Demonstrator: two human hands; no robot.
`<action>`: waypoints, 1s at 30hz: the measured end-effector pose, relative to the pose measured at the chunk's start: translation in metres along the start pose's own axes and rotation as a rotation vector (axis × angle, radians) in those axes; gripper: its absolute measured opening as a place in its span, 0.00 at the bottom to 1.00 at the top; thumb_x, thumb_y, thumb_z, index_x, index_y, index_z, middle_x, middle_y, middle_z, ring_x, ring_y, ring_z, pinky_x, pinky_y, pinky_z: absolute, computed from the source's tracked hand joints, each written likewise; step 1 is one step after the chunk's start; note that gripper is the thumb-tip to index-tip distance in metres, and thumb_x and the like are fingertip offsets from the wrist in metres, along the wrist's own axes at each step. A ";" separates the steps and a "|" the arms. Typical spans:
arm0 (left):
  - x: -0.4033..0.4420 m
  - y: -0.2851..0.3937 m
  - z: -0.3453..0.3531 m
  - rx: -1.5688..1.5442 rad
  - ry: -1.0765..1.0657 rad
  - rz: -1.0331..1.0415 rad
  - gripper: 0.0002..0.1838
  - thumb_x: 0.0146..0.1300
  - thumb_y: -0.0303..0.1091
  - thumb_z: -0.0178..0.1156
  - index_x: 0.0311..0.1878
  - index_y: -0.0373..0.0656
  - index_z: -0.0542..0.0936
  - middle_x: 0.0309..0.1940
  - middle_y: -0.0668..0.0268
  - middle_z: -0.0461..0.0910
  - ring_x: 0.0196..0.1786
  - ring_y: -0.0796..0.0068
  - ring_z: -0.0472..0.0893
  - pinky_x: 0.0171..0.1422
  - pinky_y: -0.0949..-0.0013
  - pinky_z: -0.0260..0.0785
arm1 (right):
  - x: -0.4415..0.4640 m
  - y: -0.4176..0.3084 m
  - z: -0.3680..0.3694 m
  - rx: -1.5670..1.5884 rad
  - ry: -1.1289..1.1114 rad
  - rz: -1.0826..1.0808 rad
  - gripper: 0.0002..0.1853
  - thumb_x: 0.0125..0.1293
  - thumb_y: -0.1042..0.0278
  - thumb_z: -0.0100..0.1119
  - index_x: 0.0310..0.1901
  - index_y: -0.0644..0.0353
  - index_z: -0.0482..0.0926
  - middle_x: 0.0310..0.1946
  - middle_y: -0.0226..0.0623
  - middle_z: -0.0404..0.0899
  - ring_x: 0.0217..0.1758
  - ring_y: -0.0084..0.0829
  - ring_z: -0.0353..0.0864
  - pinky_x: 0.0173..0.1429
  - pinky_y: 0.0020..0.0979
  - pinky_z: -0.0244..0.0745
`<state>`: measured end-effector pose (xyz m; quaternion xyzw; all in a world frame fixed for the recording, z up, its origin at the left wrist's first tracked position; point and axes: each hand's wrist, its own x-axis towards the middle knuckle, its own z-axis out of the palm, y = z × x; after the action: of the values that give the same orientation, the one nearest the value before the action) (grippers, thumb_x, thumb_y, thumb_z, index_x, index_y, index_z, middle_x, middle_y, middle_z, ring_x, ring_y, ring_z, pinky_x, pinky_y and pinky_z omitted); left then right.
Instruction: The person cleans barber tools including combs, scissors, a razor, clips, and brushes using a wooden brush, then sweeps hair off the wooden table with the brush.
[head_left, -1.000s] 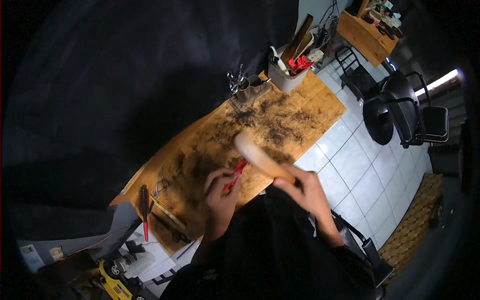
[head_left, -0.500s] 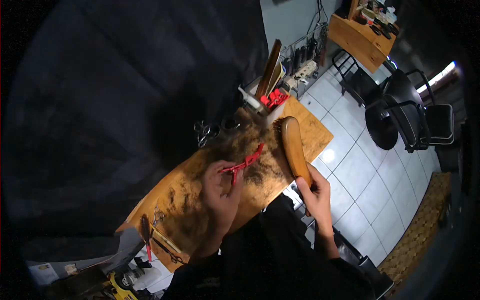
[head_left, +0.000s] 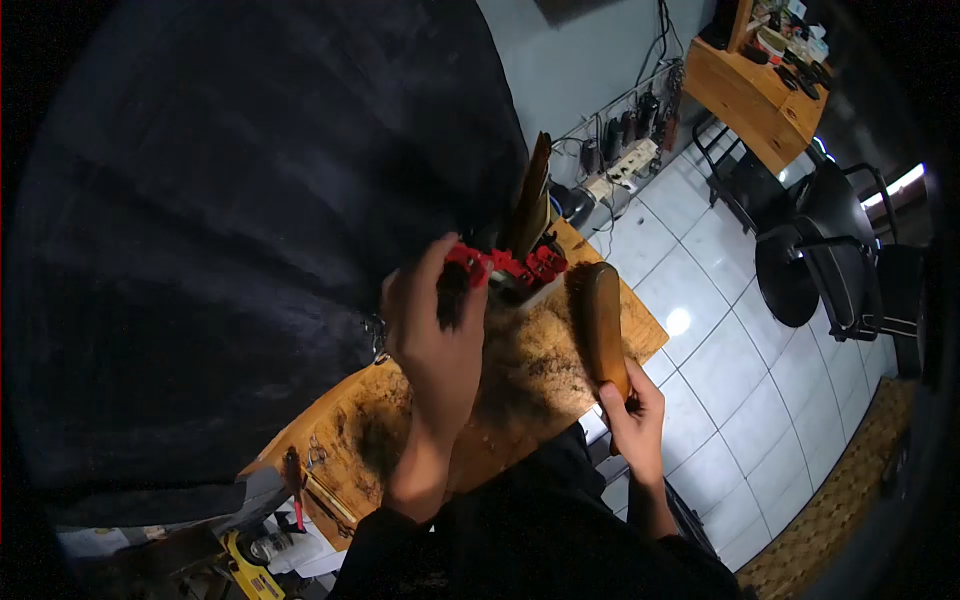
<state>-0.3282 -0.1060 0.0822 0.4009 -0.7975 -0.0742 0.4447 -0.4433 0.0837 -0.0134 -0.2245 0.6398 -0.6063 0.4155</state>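
My left hand [head_left: 437, 330] is raised over the far side of the wooden table, its fingers closed on a red hair clip [head_left: 468, 263], slightly blurred. Right beside it, more red hair clips [head_left: 540, 262] lie in a pale container [head_left: 543, 297] from which a dark flat piece [head_left: 530, 200] sticks up. In my right hand [head_left: 635, 420] is a wooden-backed brush [head_left: 604, 325], gripped by its handle end with the bristles facing left. My left hand partly covers some metal scissors [head_left: 376, 335] at the table's far edge.
Dark hair clippings cover much of the wooden table [head_left: 640, 320]. At its near left lie small scissors [head_left: 316, 455] and a red-handled tool [head_left: 296, 490]. A black cloth [head_left: 220, 220] hangs along the far side. Black chairs [head_left: 840, 260] stand on the tiled floor.
My left hand has moved up and away from me with the red hair clip, from above the table's middle to the container. My right hand still holds the brush; the view has shifted.
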 end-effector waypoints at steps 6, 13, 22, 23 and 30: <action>0.010 -0.007 0.025 0.157 -0.042 -0.019 0.25 0.54 0.27 0.70 0.57 0.45 0.77 0.54 0.58 0.76 0.53 0.60 0.76 0.58 0.60 0.68 | 0.004 0.003 0.000 -0.014 -0.060 0.045 0.23 0.64 0.70 0.65 0.58 0.69 0.73 0.37 0.29 0.80 0.40 0.17 0.73 0.47 0.21 0.69; 0.012 -0.024 0.028 0.172 -0.085 0.027 0.11 0.55 0.27 0.68 0.42 0.44 0.82 0.44 0.66 0.81 0.51 0.61 0.75 0.56 0.59 0.65 | 0.000 0.007 0.006 -0.038 -0.091 0.010 0.23 0.63 0.70 0.65 0.58 0.69 0.74 0.38 0.33 0.81 0.43 0.20 0.76 0.50 0.24 0.71; 0.006 -0.016 0.018 0.182 -0.086 0.085 0.08 0.55 0.29 0.68 0.40 0.48 0.85 0.40 0.70 0.82 0.51 0.66 0.76 0.56 0.60 0.62 | -0.013 -0.001 0.016 -0.056 -0.121 -0.014 0.22 0.64 0.69 0.65 0.57 0.69 0.75 0.37 0.32 0.81 0.41 0.19 0.75 0.48 0.24 0.71; 0.002 -0.015 0.011 0.182 -0.085 0.071 0.08 0.55 0.29 0.68 0.40 0.48 0.85 0.40 0.70 0.82 0.51 0.66 0.76 0.56 0.60 0.62 | -0.015 -0.003 0.017 -0.064 -0.131 -0.004 0.21 0.64 0.70 0.65 0.57 0.69 0.75 0.36 0.32 0.81 0.40 0.18 0.75 0.48 0.24 0.71; -0.051 -0.015 -0.054 0.039 -0.144 0.030 0.11 0.54 0.24 0.66 0.42 0.43 0.83 0.41 0.66 0.80 0.49 0.64 0.78 0.55 0.62 0.67 | -0.041 -0.014 0.043 -0.108 -0.212 -0.010 0.22 0.63 0.72 0.65 0.57 0.69 0.74 0.37 0.31 0.81 0.40 0.18 0.75 0.47 0.22 0.71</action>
<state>-0.2637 -0.0670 0.0742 0.3911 -0.8346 -0.0808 0.3794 -0.3892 0.0881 0.0143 -0.3125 0.6229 -0.5458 0.4652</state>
